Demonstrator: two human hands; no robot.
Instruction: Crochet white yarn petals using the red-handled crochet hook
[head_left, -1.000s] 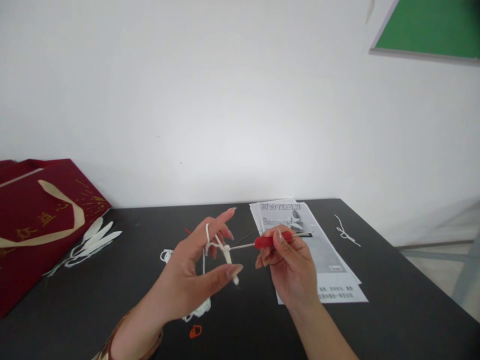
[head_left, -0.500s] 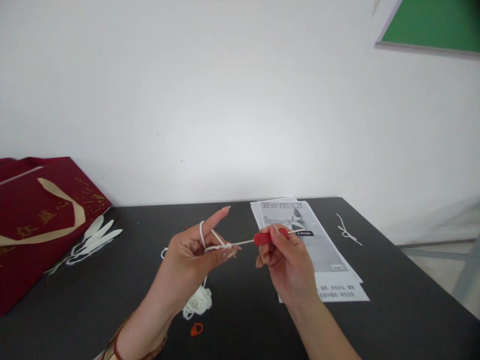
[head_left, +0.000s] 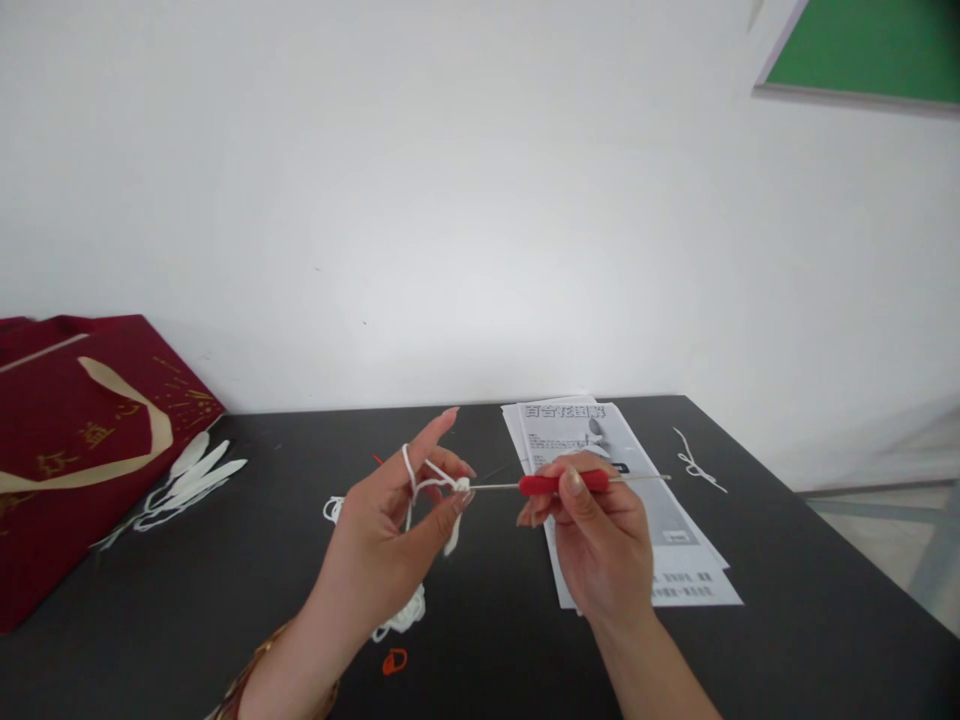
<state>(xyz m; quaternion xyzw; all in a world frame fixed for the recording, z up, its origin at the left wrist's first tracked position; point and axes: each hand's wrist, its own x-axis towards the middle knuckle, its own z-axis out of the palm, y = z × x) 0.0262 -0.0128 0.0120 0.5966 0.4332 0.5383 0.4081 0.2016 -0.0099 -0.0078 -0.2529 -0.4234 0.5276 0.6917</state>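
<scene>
My left hand (head_left: 401, 515) pinches a small piece of white crochet work (head_left: 461, 486) between thumb and fingers. White yarn (head_left: 411, 470) loops round its raised index finger, and a short white end hangs below the thumb. My right hand (head_left: 600, 525) is closed on the red handle of a crochet hook (head_left: 559, 484), held level. The hook's thin metal shaft reaches left to the white stitches, its tip hidden in them; the other metal end sticks out to the right. Below my left wrist lies a small bundle of white yarn (head_left: 405, 612), partly covered by the hand.
An orange stitch marker (head_left: 394, 661) lies on the black table (head_left: 480, 640) near the front. Printed sheets (head_left: 675, 590) lie under my right hand. Farther right is a knotted white yarn scrap (head_left: 691, 462). At left are a dark red bag (head_left: 90, 400) and several white crocheted petals (head_left: 199, 475).
My right hand has shifted right and turned the hook nearly level, with more of its far end showing. The white end now hangs below my left thumb. My left hand stays nearly in place.
</scene>
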